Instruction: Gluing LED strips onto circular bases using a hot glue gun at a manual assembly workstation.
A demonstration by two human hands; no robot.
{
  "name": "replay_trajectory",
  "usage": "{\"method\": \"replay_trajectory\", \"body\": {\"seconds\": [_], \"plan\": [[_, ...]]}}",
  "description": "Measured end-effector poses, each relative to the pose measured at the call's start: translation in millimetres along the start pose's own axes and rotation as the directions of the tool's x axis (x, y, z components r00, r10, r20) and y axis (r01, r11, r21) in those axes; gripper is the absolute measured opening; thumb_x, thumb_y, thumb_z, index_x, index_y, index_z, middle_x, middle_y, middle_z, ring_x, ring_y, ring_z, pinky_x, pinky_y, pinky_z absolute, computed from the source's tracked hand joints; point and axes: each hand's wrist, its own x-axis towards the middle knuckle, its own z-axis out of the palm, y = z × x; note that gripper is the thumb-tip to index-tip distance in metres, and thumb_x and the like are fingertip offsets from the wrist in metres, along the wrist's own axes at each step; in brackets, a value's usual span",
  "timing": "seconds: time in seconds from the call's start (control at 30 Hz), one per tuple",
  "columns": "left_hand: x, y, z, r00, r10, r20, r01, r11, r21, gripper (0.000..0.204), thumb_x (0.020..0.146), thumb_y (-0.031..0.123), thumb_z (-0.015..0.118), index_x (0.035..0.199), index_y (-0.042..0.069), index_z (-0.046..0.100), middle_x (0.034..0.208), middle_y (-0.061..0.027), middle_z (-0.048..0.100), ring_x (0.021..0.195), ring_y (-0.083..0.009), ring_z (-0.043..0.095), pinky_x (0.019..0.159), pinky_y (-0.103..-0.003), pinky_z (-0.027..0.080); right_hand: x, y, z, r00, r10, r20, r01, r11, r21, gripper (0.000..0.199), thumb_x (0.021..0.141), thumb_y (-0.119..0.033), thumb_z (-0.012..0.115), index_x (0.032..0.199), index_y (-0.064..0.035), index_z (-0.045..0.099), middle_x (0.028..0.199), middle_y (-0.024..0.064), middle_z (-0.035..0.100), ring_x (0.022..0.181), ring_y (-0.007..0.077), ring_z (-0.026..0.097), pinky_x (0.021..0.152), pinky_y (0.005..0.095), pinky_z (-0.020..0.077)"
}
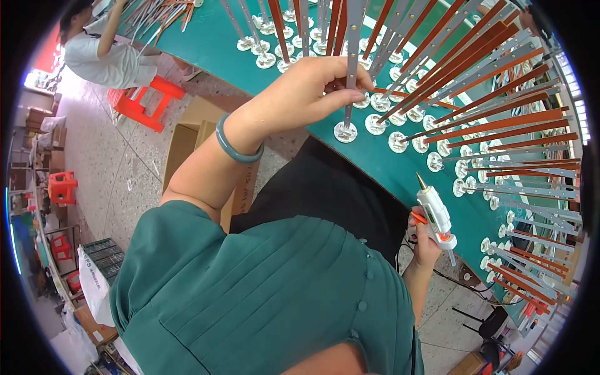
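Observation:
My left hand (pixel 306 94), with a bracelet (pixel 239 142) on its wrist, pinches a grey strip (pixel 354 37) between thumb and fingers. That strip stands upright on a round white base (pixel 345 132) near the edge of the green table. In my right hand (pixel 426 245) is a white glue gun (pixel 434 209) with an orange trigger, its metal nozzle tilted up and towards the far side. Many more grey and brown strips (pixel 465 56) rise from similar white bases (pixel 397 142) around and to the right of my left hand. Part of my right fingers is hidden behind the glue gun.
The green table (pixel 381 164) runs diagonally from upper left to lower right. A cardboard box (pixel 182 147) and a red stool (pixel 145 103) stand on the floor to the left. Another person (pixel 103 59) sits at the far left, near loose strips (pixel 164 15). Cables (pixel 465 281) hang by my right arm.

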Motion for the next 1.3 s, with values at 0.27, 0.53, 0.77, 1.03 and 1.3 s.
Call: {"method": "replay_trajectory", "body": {"seconds": [0.27,0.53,0.77,1.03,1.3], "plan": [[-13,-26,24,0.989,0.146,0.029,-0.148,0.946,0.288,0.009,0.085,0.009,0.070,0.089,0.001,0.066,0.089,-0.0092,0.070,0.076,-0.0266,0.065,0.064,-0.032,0.050,7,-23,25,0.994,0.109,0.022,-0.108,0.993,-0.056,0.040,0.085,-0.005,0.063,0.123,0.0062,0.054,0.113,0.0198,0.064,0.082,0.0156,0.063,0.073,0.0286,0.0508],[-11,-23,33,0.978,0.206,0.012,-0.201,0.938,0.282,0.009,0.084,0.012,0.071,0.087,0.004,0.069,0.078,-0.0079,0.064,0.075,-0.0272,0.062,0.065,-0.035,0.049,33,-40,72,0.958,0.193,0.211,-0.153,0.969,-0.194,0.037,0.092,-0.007,0.059,0.127,0.0039,0.052,0.111,0.0133,0.066,0.083,0.0126,0.061,0.073,0.0261,0.0500],[-7,-36,26,0.976,0.217,-0.020,-0.203,0.941,0.269,0.011,0.084,0.012,0.071,0.085,0.002,0.068,0.078,-0.0099,0.066,0.070,-0.0281,0.063,0.061,-0.034,0.049,49,-30,86,0.960,0.124,0.253,-0.043,0.952,-0.302,0.035,0.093,-0.011,0.062,0.125,0.0036,0.055,0.099,0.0082,0.069,0.079,0.0083,0.057,0.070,0.0231,0.0460],[-5,-37,27,0.978,0.208,-0.018,-0.198,0.951,0.237,0.012,0.085,0.012,0.070,0.083,0.001,0.068,0.077,-0.0099,0.066,0.069,-0.0271,0.063,0.060,-0.034,0.049,60,-28,94,0.953,0.086,0.290,0.036,0.919,-0.392,0.037,0.093,-0.010,0.063,0.125,0.0053,0.055,0.099,0.0090,0.069,0.087,0.0105,0.061,0.075,0.0240,0.0477],[-5,-39,27,0.980,0.196,-0.022,-0.186,0.958,0.219,0.013,0.085,0.012,0.071,0.082,0.000,0.066,0.077,-0.0093,0.066,0.068,-0.0252,0.062,0.060,-0.032,0.048,63,-25,97,0.962,0.092,0.257,0.020,0.915,-0.402,0.031,0.091,-0.008,0.065,0.118,0.0058,0.059,0.096,0.0091,0.069,0.086,0.0116,0.063,0.076,0.0255,0.0493]]}}
